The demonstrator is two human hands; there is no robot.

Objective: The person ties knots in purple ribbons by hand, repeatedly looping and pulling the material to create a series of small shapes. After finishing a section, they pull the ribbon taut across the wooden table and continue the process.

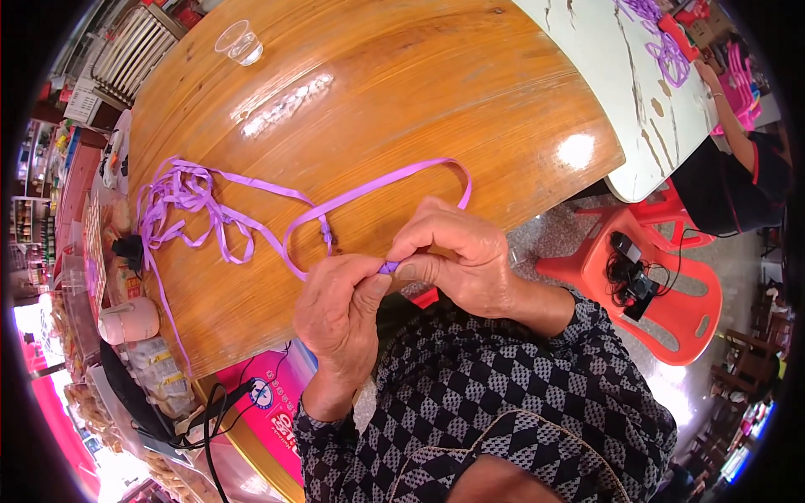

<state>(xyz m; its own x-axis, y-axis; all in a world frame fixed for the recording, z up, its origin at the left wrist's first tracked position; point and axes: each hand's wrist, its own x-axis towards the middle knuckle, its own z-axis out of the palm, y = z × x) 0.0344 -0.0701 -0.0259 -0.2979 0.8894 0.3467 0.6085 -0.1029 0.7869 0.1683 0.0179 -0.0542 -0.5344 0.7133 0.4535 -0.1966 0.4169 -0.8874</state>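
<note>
In front of my body, near the edge of the wooden table [495, 180], both hands meet at a small folded piece of purple ribbon [388, 267]. My left hand [340, 314] pinches it between thumb and forefinger. From the other side, the thumb and fingers of my right hand [461, 264] press on the same piece. A long purple ribbon [369, 191] loops over the table beyond my hands. Its slack lies in a tangled heap [186, 201] at the left, with one strand hanging toward the near edge. A small knotted bit [326, 228] rests just beyond my left hand.
A clear plastic cup [243, 46] stands at the far left. To the right is a white marbled table [620, 63], where another person's hand [708, 77] is near more purple ribbon [671, 63]. An orange-red stool [579, 260] holds dark cables. A pink container [128, 321] stands left.
</note>
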